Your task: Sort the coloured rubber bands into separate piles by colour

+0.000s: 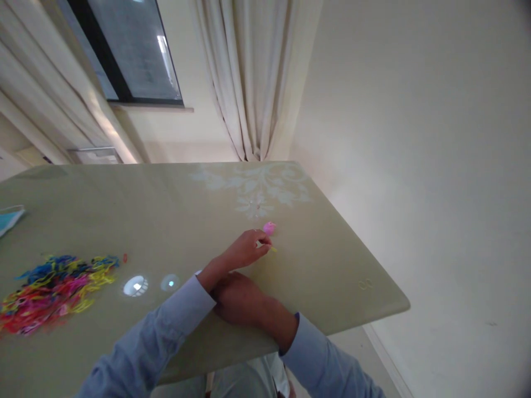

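Your left hand (244, 250) pinches a small yellow band (272, 249) just below the pink piece (269, 227) on the worktop (174, 215). Your right hand (238, 298) rests loosely curled beneath the left wrist, holding nothing visible. The heap of coloured bands (52, 290) lies well left of the pink piece.

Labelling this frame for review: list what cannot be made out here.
- Head view: yellow item at the left hand fingertips, too small to identify.
- Pink object: too small, blurred.
- Right hand: fingers hidden under the left wrist.
- Blue item: cut by the left edge.

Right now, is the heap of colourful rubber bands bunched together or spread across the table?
Bunched: the colourful rubber bands lie in one loose pile on the beige table's left side.
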Action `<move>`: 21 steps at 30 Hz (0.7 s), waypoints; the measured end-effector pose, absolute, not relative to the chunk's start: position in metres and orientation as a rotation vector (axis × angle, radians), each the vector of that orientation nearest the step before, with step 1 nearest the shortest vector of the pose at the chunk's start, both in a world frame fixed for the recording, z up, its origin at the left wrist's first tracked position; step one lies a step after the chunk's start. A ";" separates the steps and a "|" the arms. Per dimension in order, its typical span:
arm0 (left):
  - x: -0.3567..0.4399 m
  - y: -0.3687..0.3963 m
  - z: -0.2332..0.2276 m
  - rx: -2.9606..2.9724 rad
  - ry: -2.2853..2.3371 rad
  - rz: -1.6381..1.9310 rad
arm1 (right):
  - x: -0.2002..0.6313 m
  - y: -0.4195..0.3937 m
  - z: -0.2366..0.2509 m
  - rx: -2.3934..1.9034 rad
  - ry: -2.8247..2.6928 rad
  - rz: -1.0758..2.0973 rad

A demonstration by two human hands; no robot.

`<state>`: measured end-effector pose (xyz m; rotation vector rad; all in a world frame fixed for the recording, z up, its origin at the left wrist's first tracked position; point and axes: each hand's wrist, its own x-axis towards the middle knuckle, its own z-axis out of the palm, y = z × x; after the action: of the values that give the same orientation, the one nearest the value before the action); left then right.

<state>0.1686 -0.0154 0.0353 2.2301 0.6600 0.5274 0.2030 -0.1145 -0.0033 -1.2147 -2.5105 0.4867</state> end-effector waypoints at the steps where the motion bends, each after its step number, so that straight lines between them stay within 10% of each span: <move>1: 0.167 -0.015 0.035 2.217 0.671 0.549 | 0.209 -0.122 -0.002 -1.204 -2.484 0.490; 21: 0.143 -0.039 0.026 1.974 0.858 0.719 | 0.330 -0.132 0.000 -1.906 -1.827 0.419</move>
<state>0.1425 -0.0394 0.0258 1.9743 0.8583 0.7194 0.3297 -0.1323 0.0001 -1.9058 -1.8274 0.4192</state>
